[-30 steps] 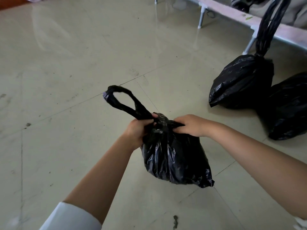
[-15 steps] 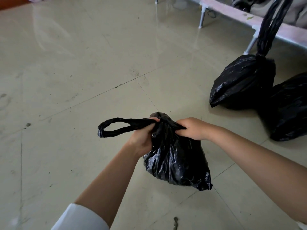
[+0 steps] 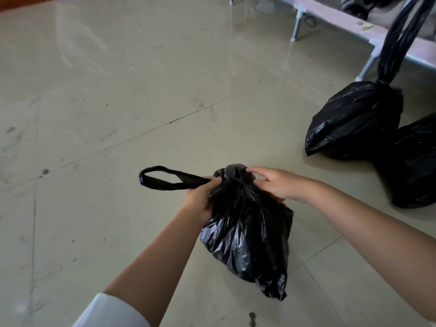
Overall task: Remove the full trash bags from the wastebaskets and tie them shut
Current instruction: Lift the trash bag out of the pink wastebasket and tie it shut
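A full black trash bag hangs between my hands just above the tiled floor. My left hand grips the bag's gathered neck, and a twisted loop handle sticks out to the left from that fist. My right hand pinches the bunched plastic at the top of the neck, its fingers curled over the knot area. Two more black bags lie at the right: a tied one with long handles rising up, and another partly cut off by the frame edge.
A low bench or bed frame on metal legs runs along the top right. The glossy beige tile floor stretches open to the left and ahead. A small dark smudge marks the floor near me.
The loop handle has swung down from upright to lying flat, pointing left. My right hand has shifted its fingers onto the top of the bunched neck.
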`<state>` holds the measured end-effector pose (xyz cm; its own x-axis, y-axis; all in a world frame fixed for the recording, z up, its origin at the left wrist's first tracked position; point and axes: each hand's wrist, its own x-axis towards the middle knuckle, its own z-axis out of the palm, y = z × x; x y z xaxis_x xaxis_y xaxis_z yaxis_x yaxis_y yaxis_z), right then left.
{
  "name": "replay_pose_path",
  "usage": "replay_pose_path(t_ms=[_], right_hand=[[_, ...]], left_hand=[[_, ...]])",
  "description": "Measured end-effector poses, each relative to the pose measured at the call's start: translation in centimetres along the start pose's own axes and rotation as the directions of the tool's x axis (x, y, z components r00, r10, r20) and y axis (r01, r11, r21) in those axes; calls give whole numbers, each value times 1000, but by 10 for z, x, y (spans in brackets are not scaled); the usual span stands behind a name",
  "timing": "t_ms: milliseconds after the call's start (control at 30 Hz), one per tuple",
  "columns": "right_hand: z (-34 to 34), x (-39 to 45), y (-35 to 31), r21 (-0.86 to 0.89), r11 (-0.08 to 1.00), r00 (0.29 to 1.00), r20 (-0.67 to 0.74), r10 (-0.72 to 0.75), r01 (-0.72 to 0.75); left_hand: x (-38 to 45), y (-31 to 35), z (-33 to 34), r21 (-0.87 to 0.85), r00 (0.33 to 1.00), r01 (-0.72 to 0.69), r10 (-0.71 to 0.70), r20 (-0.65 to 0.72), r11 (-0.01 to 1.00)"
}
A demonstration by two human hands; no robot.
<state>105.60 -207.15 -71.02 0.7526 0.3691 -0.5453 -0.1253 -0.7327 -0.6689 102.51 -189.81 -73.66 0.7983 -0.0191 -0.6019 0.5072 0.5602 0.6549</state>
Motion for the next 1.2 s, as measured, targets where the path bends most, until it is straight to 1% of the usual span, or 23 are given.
replay_pose_path(t_ms=[67,133,200,267,367,400,433,467,500,567,600,667,767,1000,1100,1133,1167,1200], right_hand=[[5,2,-5,35,999,997,71,-37,34],[9,5,-6,124,992,983,181,-6,-17],[9,5,-7,174,982,963,268,27,-76],[9,5,-5,159,986,966,260,3,-46],[9,1,-7,172,985,973,220,-66,28],[7,0,-10,105,992,980,177,-89,72],[6,-2,-13,-14,993,986,120,-118,120],[6,-4,-16,-156,972,984,66,-168,176],[5,-6,-17,-301,925,972,26,-235,232],[8,-12,-17,-509,811,943,8,-332,289],[11,-16,-15,-580,760,936,16,-351,294],[14,-23,-8,-669,690,939,37,-342,277],[14,-28,5,-709,660,948,39,-316,249],[22,-29,19,-713,652,953,75,-295,257],[24,-26,25,-724,646,959,76,-275,242],[22,-25,27,-718,658,964,72,-255,228],[20,-25,29,-705,677,971,70,-229,210],[18,-25,30,-686,702,977,68,-202,193]], left_hand=[[-2,0,0,84,1000,-6,4,30,996],[-4,-1,1,147,998,-22,12,65,989],[-4,-1,1,172,998,-36,27,53,984],[-5,-1,1,168,998,-45,38,47,985],[-5,2,0,111,999,-53,52,16,992],[-5,3,-1,81,999,-34,36,-21,996],[-5,5,-1,56,997,-3,7,-72,998],[-5,7,0,70,992,21,-12,-128,997],[-6,8,1,145,982,34,-7,-187,989],[-6,9,2,400,961,67,49,-273,914],[-6,9,1,504,954,85,75,-290,860],[-5,7,-5,620,949,127,87,-303,774],[-4,6,-13,685,949,166,74,-306,710],[-4,3,-26,721,945,199,66,-321,664],[-7,3,-30,797,962,169,81,-262,580],[-9,5,-30,806,970,133,91,-226,577],[-12,8,-28,783,977,85,103,-188,616],[-15,12,-23,730,980,30,124,-156,683]])
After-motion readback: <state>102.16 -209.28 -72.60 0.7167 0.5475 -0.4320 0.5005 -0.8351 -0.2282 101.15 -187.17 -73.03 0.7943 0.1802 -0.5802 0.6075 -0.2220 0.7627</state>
